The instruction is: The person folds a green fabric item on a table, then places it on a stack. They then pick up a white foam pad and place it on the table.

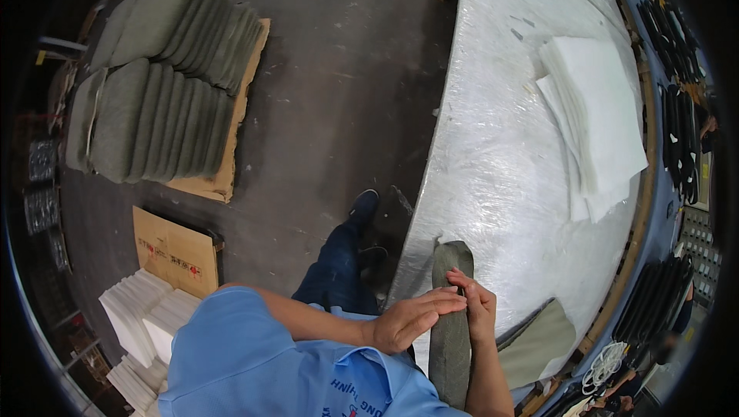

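Note:
A grey-green fabric cushion (449,351) stands on its narrow edge in front of me, against the near edge of the plastic-wrapped table (493,178). Across its upward-facing side lies my left hand (408,320), fingers stretched out and nearly straight. My right hand (479,308) is at the cushion's right side, its fingers bent and pinching near the middle of that narrow side, close to the left fingertips. What exactly sits between the right fingertips is too small to make out. Right of my forearm, a flat grey-green fabric piece (539,346) rests on the table.
White padding sheets (593,120) are piled on the table's far right. Across the floor, rows of grey-green cushions (165,120) stand on cardboard (223,167). An open cardboard box (177,251) and white foam blocks (146,309) are at my left. Dark goods hang beyond the table.

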A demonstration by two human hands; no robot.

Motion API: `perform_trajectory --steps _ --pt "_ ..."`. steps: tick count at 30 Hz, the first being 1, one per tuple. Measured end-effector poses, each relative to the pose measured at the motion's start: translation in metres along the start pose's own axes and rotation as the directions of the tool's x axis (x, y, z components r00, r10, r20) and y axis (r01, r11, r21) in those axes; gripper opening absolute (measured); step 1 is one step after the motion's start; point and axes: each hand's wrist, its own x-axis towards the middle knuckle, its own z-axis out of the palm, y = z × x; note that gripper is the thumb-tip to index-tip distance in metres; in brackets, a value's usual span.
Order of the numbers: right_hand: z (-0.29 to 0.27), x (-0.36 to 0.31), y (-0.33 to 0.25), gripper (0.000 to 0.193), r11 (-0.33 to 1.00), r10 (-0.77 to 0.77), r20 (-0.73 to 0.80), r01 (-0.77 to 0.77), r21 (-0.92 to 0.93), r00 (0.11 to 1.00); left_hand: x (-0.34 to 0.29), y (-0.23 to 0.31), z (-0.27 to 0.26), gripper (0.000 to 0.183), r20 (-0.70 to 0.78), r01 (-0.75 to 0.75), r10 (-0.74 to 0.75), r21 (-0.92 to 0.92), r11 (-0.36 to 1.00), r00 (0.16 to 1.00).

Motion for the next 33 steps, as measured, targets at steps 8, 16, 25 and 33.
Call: perform_trajectory --steps 8,16,25,33 --pt "-0.006 0.032 0.049 0.036 0.985 0.162 -0.109 -0.154 0.075 0.981 0.026 -0.062 -0.014 0.047 -0.091 0.019 -0.016 0.024 1.0 0.996" --pt "-0.023 0.064 0.089 0.04 0.978 0.208 -0.139 -0.204 0.04 0.968 0.049 -0.119 -0.021 0.048 -0.106 0.076 -0.065 0.104 0.992 0.992" --pt "-0.032 0.082 0.107 0.039 0.978 0.151 -0.18 -0.173 -0.114 0.972 0.07 -0.167 -0.035 0.034 -0.037 -0.048 0.063 0.311 0.949 0.997" --pt "-0.046 0.062 0.103 0.044 0.93 0.294 -0.181 -0.237 0.281 0.939 0.102 -0.19 -0.069 0.034 0.285 0.116 -0.209 0.31 0.944 0.935"
